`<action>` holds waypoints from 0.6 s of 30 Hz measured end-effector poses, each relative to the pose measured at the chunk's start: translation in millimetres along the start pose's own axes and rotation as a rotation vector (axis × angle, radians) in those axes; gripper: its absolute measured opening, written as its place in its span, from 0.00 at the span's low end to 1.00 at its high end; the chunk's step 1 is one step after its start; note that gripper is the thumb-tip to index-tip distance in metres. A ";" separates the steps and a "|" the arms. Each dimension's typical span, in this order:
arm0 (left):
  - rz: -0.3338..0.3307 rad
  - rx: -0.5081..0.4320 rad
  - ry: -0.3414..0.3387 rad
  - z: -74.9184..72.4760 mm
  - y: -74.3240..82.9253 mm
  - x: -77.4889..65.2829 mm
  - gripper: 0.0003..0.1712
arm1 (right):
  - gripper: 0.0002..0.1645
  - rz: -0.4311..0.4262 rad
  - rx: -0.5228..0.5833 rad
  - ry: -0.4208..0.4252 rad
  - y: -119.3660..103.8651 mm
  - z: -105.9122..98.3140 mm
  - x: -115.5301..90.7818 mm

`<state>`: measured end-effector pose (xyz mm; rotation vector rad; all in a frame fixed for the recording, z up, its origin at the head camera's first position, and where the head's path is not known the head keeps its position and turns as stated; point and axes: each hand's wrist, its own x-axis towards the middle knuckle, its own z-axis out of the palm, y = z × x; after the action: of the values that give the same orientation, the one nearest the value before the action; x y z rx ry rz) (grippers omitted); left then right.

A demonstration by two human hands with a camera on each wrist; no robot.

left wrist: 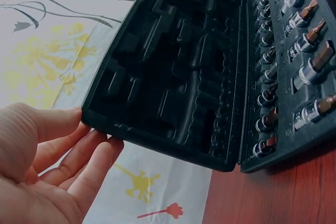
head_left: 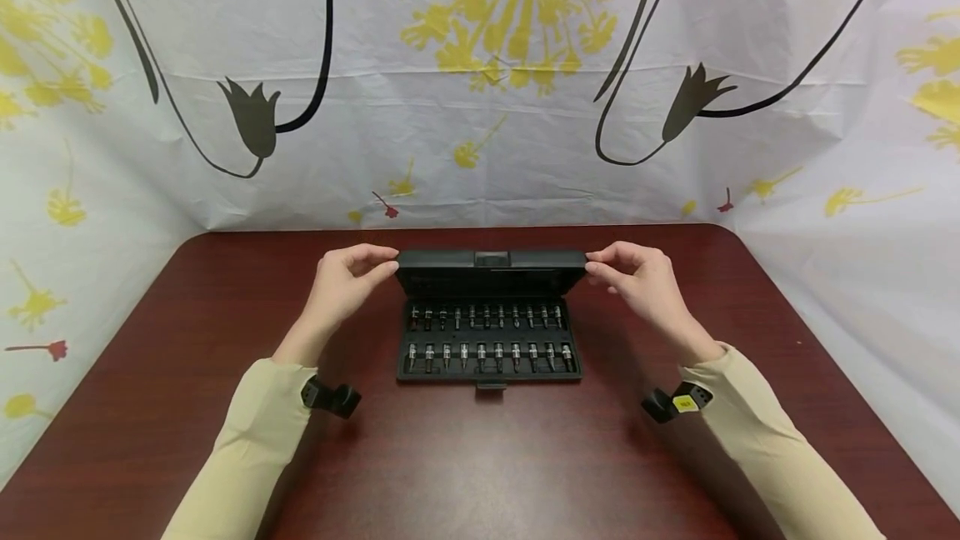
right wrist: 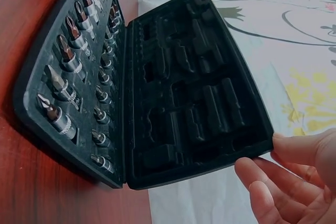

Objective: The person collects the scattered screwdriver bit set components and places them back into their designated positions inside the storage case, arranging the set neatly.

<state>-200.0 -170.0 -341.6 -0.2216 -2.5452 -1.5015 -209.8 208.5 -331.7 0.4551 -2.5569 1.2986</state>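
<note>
A black bit socket case (head_left: 489, 372) lies on the table, its lid (head_left: 450, 261) raised and tilted over the back. Two rows of bit sockets (head_left: 482, 355) with metal bases fill the lower half. My left hand (head_left: 337, 286) pinches the lid's left corner between thumb and fingers. At the opposite corner my right hand (head_left: 643, 283) pinches the lid in the same way. Both wrist views show the lid's moulded inside (left wrist: 173, 72), which holds no bits, and larger bit sockets (right wrist: 65, 59) in the front row.
The case stands on a dark red-brown wooden table (head_left: 487, 457). Behind and beside the table hangs a white sheet (head_left: 360, 157) printed with yellow and grey flowers. A latch tab (head_left: 491, 386) juts from the case's front edge.
</note>
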 end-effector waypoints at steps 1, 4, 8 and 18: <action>-0.002 0.001 -0.011 -0.5 0.1 -1.4 0.12 | 0.08 0.003 0.005 -0.008 -0.6 -0.9 -1.8; -0.015 -0.007 -0.045 -1.6 1.0 -5.6 0.12 | 0.08 0.004 0.004 -0.036 -1.5 -3.4 -7.4; -0.028 -0.019 -0.082 -2.8 1.0 -12.0 0.13 | 0.08 0.022 0.000 -0.081 -2.1 -5.6 -13.7; -0.031 -0.050 -0.116 1.0 -4.4 -40.0 0.13 | 0.11 0.054 -0.063 -0.148 -6.0 0.1 -35.5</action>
<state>-162.1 -172.7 -354.9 -0.2860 -2.6137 -1.6096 -174.7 211.0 -339.6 0.4897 -2.7412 1.2410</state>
